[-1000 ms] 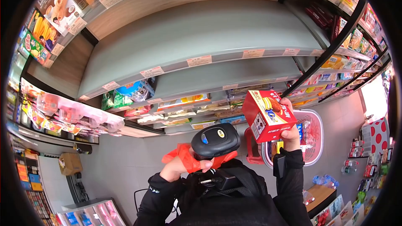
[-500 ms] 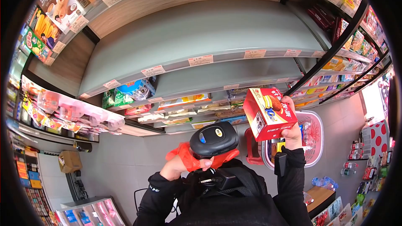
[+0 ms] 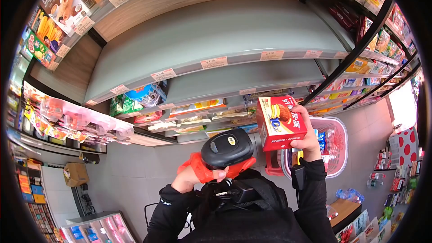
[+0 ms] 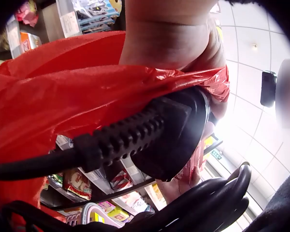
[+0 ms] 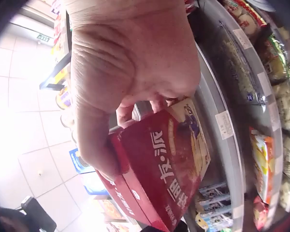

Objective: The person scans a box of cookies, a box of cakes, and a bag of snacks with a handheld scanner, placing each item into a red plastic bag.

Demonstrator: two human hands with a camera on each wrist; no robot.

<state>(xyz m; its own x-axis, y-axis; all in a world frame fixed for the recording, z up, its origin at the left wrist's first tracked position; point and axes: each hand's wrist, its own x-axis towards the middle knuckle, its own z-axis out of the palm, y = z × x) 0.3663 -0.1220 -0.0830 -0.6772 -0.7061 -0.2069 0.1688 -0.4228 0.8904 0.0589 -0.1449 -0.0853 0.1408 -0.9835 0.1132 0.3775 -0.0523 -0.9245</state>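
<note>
My left hand (image 3: pixel 190 180) grips a black handheld barcode scanner (image 3: pixel 227 147), its thumb across the near side. A red plastic bag (image 3: pixel 194 164) is bunched around that hand and the scanner's handle. In the left wrist view a ribbed cable (image 4: pixel 130 140) runs from the scanner's base beside the bag (image 4: pixel 48 106). To the right, my right hand (image 3: pixel 309 134) holds a red snack-pie box (image 3: pixel 282 128) by its right end. The right wrist view has the thumb on one face of the box (image 5: pixel 157 169), fingers at its far side, partly hidden. Scanner and box are apart, the scanner's head left of the box.
Below my right arm a pink-and-white basket (image 3: pixel 340 153) with packaged goods stands on the floor. Ahead is a grey shelf (image 3: pixel 211 31) with price tags, with packaged snacks (image 3: pixel 144 96) on lower levels. A cardboard box (image 3: pixel 75 174) sits at the left.
My right hand has brought the red box left, closer to the scanner, and turned it slightly. The scanner has shifted a little left in my left hand's grip.
</note>
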